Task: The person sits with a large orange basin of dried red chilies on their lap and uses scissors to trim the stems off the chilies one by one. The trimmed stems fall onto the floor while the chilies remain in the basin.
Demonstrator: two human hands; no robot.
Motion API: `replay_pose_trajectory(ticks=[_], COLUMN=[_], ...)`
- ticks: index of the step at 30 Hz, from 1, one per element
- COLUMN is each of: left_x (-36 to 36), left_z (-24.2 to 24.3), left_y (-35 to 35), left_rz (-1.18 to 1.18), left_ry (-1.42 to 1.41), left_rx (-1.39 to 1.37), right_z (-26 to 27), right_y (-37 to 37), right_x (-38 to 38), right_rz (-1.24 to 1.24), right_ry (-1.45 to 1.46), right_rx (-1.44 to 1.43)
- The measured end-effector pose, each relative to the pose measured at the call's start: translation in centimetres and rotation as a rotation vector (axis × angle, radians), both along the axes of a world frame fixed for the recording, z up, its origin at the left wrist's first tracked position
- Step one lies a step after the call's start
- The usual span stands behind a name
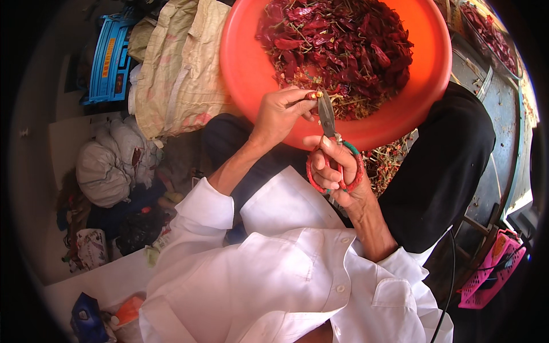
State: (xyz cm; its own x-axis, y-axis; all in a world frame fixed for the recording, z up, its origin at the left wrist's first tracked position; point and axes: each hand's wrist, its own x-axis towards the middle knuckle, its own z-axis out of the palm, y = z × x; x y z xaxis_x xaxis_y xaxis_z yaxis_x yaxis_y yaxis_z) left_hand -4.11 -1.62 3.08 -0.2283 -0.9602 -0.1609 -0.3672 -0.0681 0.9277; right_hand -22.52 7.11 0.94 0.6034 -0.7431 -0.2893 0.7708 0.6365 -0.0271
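Observation:
A wide orange-red plastic basin (253, 73) holds a heap of dried red chili peppers (339, 38), with loose seeds and bits at its near side. Over the basin's near rim, my left hand (281, 109) pinches a small piece of dried chili (314, 95) between thumb and fingers. My right hand (339, 171) holds scissors (327, 118) with dark metal blades and handles wrapped in red and some green. The blade tips point up beside the chili piece, and the blades look nearly closed. Whether they touch the piece, I cannot tell.
Cut stems and red bits (388, 165) lie below the basin, beside my right knee. A beige woven sack (184, 73) and a blue plastic crate-like object (107, 60) stand left. White bundled sacks (105, 171) lie lower left. At right are another container of chilies (491, 36) and a pink basket (493, 274).

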Motion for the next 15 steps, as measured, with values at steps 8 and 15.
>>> replay_pose_trajectory(ticks=[8,15], left_x=[3.4,5.8], left_z=[-1.7,-3.9], left_y=[-1.4,-6.7], left_rz=[0.118,0.188], left_ry=[0.136,0.502], left_rx=[0.196,0.399], right_z=[-0.2,-1.2], right_y=[-0.9,0.3], right_x=[-0.3,1.9], right_rz=[-0.338,0.014], right_ry=[0.075,0.196], right_rx=[0.156,0.107])
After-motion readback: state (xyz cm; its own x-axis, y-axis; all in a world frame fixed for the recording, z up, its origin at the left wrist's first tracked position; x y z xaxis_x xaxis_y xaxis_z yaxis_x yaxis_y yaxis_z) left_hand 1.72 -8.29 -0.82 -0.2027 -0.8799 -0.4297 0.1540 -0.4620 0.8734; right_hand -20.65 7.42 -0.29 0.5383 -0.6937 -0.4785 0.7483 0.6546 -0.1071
